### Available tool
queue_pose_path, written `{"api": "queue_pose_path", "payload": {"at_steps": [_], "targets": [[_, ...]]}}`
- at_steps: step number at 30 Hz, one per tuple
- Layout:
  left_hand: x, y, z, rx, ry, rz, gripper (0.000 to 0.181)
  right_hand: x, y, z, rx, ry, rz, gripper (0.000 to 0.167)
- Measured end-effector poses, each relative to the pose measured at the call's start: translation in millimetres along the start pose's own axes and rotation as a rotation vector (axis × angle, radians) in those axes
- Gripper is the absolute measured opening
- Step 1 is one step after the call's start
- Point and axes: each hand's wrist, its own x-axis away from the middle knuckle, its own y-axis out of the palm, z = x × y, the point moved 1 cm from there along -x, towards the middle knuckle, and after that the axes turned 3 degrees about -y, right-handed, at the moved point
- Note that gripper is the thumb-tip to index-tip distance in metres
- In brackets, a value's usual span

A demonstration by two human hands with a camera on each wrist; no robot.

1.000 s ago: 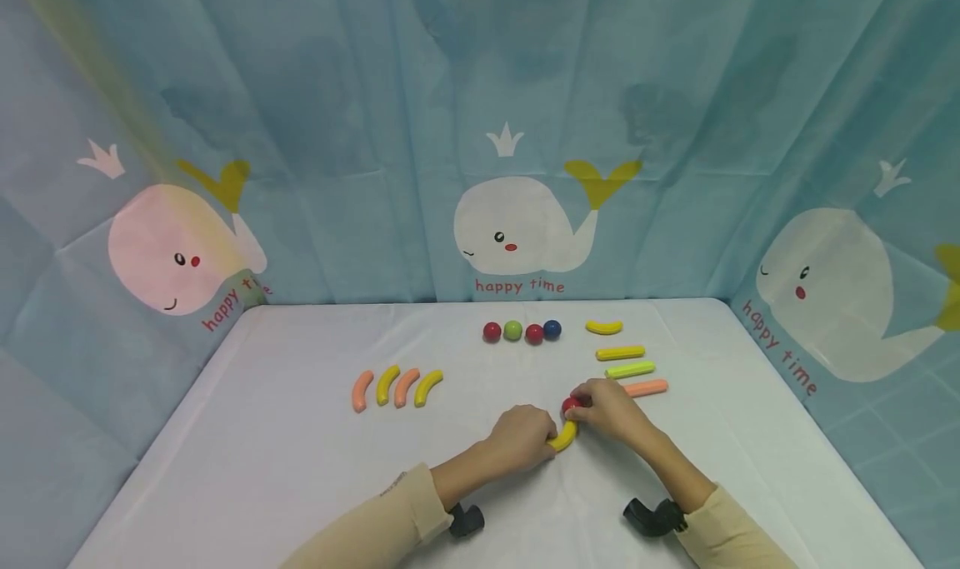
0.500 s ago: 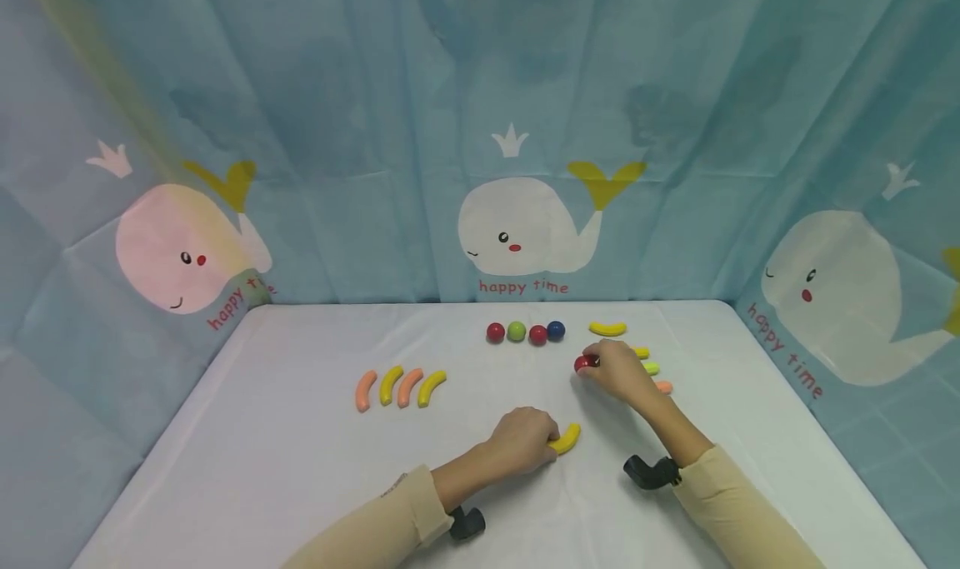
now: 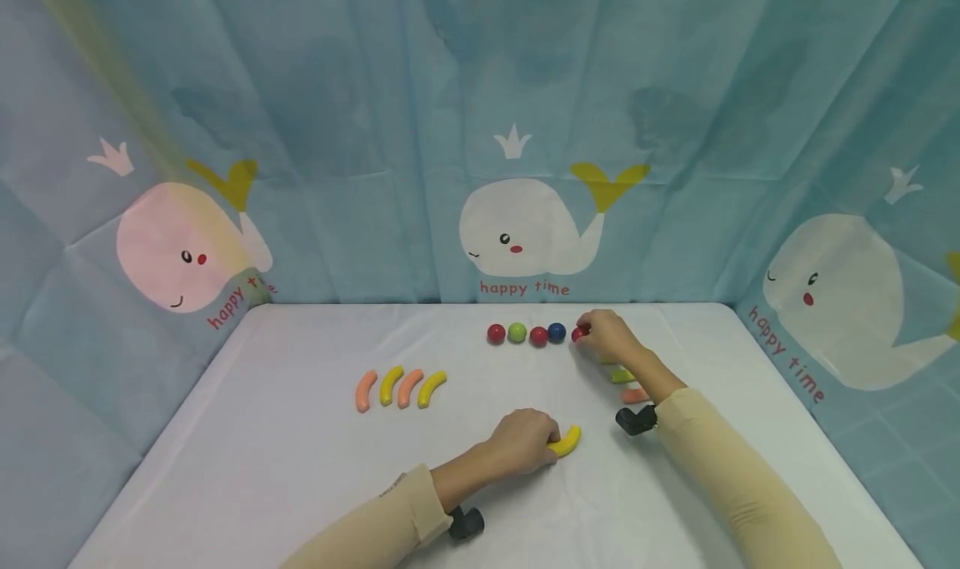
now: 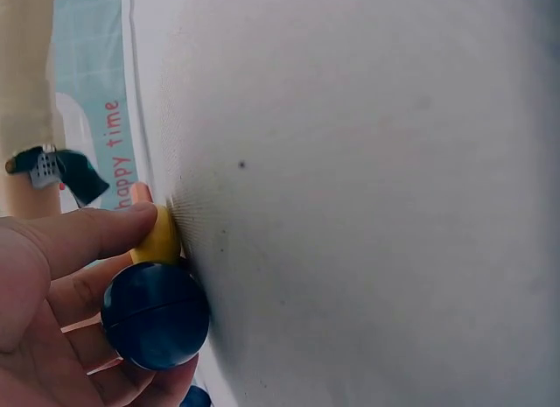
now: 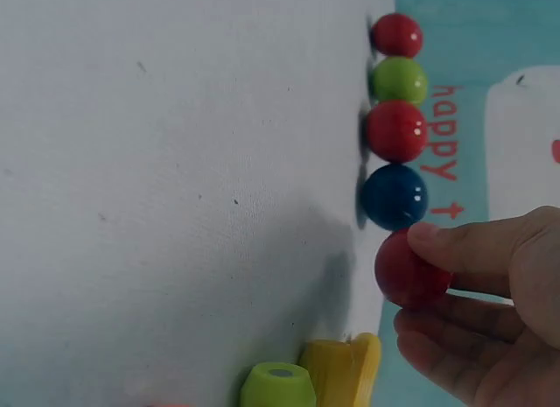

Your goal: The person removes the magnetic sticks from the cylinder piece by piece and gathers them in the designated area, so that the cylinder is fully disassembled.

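Note:
My left hand (image 3: 522,442) pinches a yellow curved piece (image 3: 567,441) low over the white table. In the left wrist view a dark blue ball (image 4: 156,315) sits right by that yellow piece, in front of the curled fingers; the head view hides this ball. At the back of the table my right hand (image 3: 611,336) holds a red ball (image 5: 411,269) between thumb and fingers. It is at the right end of a row: a red ball (image 3: 496,333), a green ball (image 3: 517,331), another red ball (image 3: 538,336) and a blue ball (image 3: 557,332).
Several curved pieces, pink (image 3: 366,391) and yellow (image 3: 432,389), lie left of centre. Beneath the right forearm are a green stick (image 3: 622,376) and a pink stick (image 3: 634,396), partly covered. A whale-print curtain (image 3: 360,244) borders the white table (image 3: 262,461).
The right hand has lifted the red ball off the end of the yellow curved piece and carried it back to the ball row. My left hand has stayed in place, holding the yellow piece.

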Motion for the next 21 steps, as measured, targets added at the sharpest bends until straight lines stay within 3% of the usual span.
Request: {"api": "queue_pose_path", "payload": {"at_steps": [8, 21], "targets": [[1.3, -2.1, 1.4, 0.001, 0.007, -0.001, 0.018, -15.4, 5, 6, 0.001, 0.032, -0.041, 0.035], [-1.5, 0.1, -1.0, 0.021, 0.001, -0.013, 0.017, -21.8, 9, 7, -0.036, 0.075, -0.067, 0.042]]}}
